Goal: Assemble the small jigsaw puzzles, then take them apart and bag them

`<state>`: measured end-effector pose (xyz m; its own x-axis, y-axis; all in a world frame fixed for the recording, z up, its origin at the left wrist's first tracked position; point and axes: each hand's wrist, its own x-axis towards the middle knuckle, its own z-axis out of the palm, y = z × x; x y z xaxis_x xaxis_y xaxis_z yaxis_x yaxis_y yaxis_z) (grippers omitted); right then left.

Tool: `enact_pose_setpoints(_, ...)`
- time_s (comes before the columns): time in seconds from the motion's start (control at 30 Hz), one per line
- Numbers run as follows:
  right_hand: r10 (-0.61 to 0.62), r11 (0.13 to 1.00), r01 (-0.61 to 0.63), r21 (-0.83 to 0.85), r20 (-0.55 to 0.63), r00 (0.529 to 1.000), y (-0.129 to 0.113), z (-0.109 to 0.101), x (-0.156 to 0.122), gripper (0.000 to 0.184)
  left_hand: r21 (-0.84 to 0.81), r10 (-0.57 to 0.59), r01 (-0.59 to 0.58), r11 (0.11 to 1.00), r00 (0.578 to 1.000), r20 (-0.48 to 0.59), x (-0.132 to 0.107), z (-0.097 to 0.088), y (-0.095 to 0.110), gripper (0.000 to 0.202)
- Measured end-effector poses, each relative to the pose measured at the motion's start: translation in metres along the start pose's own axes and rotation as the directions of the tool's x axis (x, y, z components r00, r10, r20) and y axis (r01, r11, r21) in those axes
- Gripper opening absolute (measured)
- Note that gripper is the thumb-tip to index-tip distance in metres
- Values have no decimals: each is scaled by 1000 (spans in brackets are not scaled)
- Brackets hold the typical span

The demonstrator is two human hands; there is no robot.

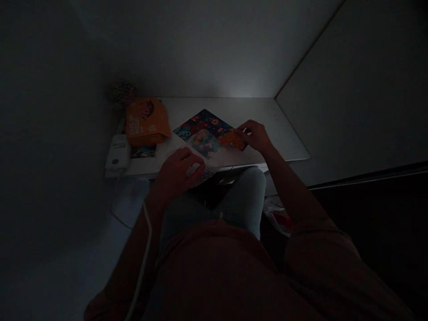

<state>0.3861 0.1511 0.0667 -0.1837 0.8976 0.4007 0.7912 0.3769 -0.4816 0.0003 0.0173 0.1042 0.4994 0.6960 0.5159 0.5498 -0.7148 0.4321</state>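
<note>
My left hand [179, 171] is closed on the near edge of a clear bubble-wrap bag [216, 158] at the front of the table. Colourful puzzle pieces [203, 140] show through the bag. To the right, my right hand [257, 134] has its thumb and fingers pinched at an orange puzzle piece [232, 140], beside the bag's mouth. Behind and partly under these lies a dark blue illustrated puzzle board [203, 119]. The dim light hides the fine detail of the pieces.
An orange puzzle box [147, 120] stands on the left of the white table [267, 109], over a printed sheet [143, 152]. A white device [118, 151] with a cable sits at the left front corner. Walls enclose the back and right.
</note>
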Motion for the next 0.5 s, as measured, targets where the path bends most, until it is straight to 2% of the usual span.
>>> enact_pose_setpoints(0.3, -5, 1000, 7, 23, -98, 995, -4, -8, 25, 36, 9, -119, 118, 993, 991, 59, 21, 12, 3, 22)
enact_pose_setpoints(0.5, -28, 999, 31, 13, -150, 988, -14, -19, 47, 44, 25, -202, 201, 979, 973, 111, 39, 29, 0, 21)
